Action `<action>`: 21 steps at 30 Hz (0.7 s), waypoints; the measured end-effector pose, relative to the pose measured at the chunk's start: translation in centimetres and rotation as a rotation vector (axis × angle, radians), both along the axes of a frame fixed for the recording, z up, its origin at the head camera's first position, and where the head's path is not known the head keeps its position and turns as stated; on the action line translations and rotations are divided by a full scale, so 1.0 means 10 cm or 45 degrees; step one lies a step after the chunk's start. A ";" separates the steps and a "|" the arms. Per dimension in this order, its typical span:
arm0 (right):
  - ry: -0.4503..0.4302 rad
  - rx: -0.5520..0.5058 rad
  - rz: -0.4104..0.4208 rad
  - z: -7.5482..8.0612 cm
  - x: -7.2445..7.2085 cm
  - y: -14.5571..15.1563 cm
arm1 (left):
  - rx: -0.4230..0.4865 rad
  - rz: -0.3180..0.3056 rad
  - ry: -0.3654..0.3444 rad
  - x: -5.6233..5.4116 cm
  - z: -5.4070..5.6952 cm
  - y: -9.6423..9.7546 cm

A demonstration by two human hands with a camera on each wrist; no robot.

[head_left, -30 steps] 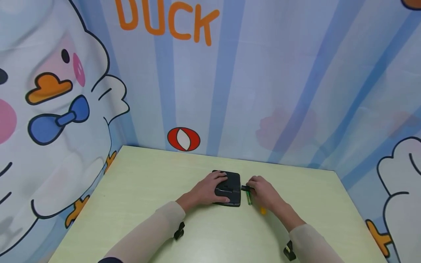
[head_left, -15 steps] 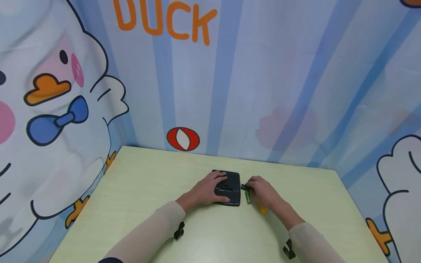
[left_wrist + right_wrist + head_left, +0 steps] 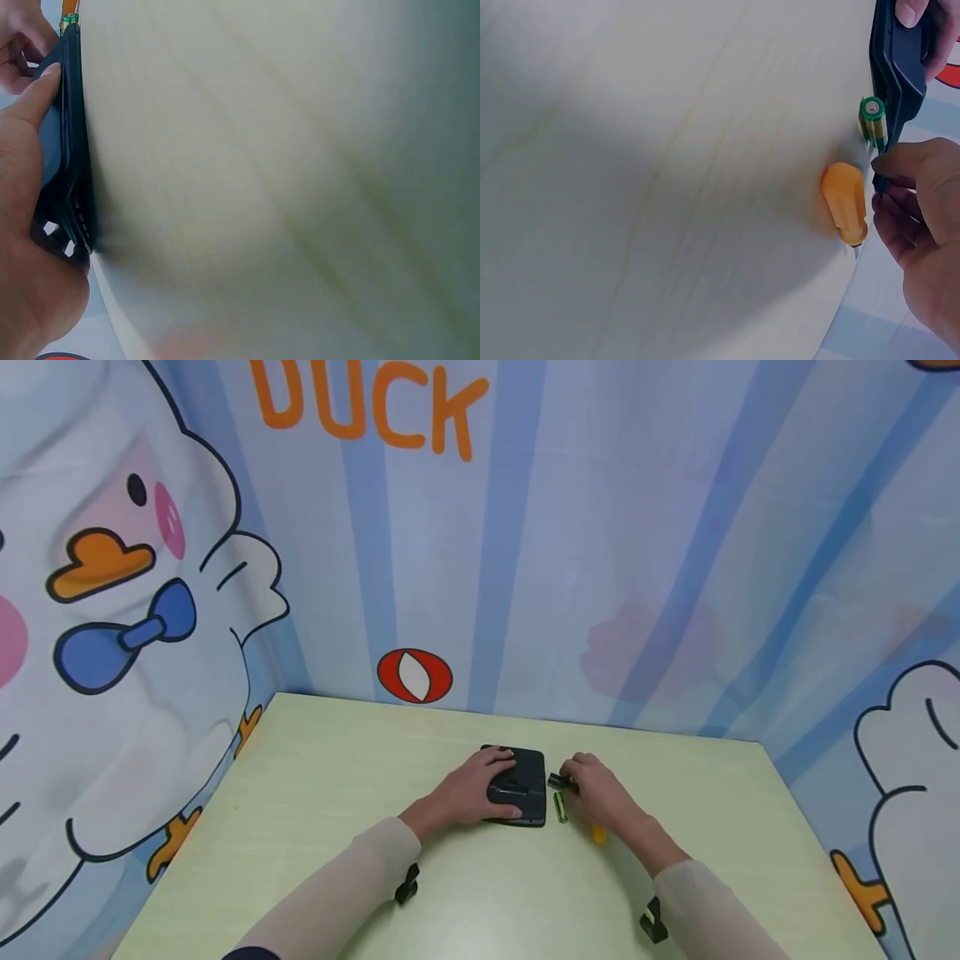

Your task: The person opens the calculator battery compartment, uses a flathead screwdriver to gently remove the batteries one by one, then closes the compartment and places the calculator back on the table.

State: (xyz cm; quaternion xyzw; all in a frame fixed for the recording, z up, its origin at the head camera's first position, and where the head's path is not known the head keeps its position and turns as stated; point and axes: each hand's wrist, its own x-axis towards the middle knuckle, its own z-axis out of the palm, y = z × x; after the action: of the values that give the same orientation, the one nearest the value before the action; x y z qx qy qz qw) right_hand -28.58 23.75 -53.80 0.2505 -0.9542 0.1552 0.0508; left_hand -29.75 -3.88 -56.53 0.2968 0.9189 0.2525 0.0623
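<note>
A flat black device [image 3: 531, 768], its kind not shown, lies on the table; its wedge-like side shows in the left wrist view. Across its top rests my left hand [image 3: 476, 789], with thumb and fingers spread and pressing on it. To its right, my right hand [image 3: 600, 789] pinches a small black piece [image 3: 557, 781], possibly a battery cover, between thumb and fingers. Most of that piece is hidden by the fingers. Close beside the device is a green battery [image 3: 560, 807], its end facing the right wrist camera. A stubby orange screwdriver [image 3: 844, 199] lies beneath my right wrist.
The pale wooden table [image 3: 337, 760] carries all of these things. Behind it and at both sides hang printed cloth walls [image 3: 555, 568] with duck figures. The table's far edge runs a little beyond the device.
The small black piece in my right hand has tilted slightly, and more of the battery shows below it. My left hand keeps its place on the device. The head view has shifted slightly.
</note>
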 end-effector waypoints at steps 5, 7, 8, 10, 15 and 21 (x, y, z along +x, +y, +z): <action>-0.029 -0.074 -0.054 0.04 0.01 -0.03 | 0.007 0.000 -0.006 0.00 0.01 -0.01; -0.044 -0.101 -0.067 0.06 0.01 -0.05 | 0.006 -0.003 -0.002 0.00 0.01 -0.01; -0.055 -0.116 -0.074 0.07 0.01 -0.06 | 0.005 -0.005 0.001 0.00 0.01 -0.01; -0.068 -0.140 -0.081 0.10 0.02 -0.07 | 0.000 -0.009 0.008 0.00 0.02 -0.01; -0.090 -0.185 -0.084 0.16 0.05 -0.13 | 0.002 -0.014 0.005 0.00 0.03 -0.01; -0.122 -0.228 -0.095 0.17 0.10 -0.18 | -0.001 -0.014 0.003 0.01 0.04 0.00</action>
State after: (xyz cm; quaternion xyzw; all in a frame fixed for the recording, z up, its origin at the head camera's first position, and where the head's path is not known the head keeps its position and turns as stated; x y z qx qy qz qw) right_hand -27.56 21.94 -52.15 0.2017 -0.9465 0.2496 0.0332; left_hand -29.60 -3.93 -56.11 0.3019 0.9175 0.2514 0.0628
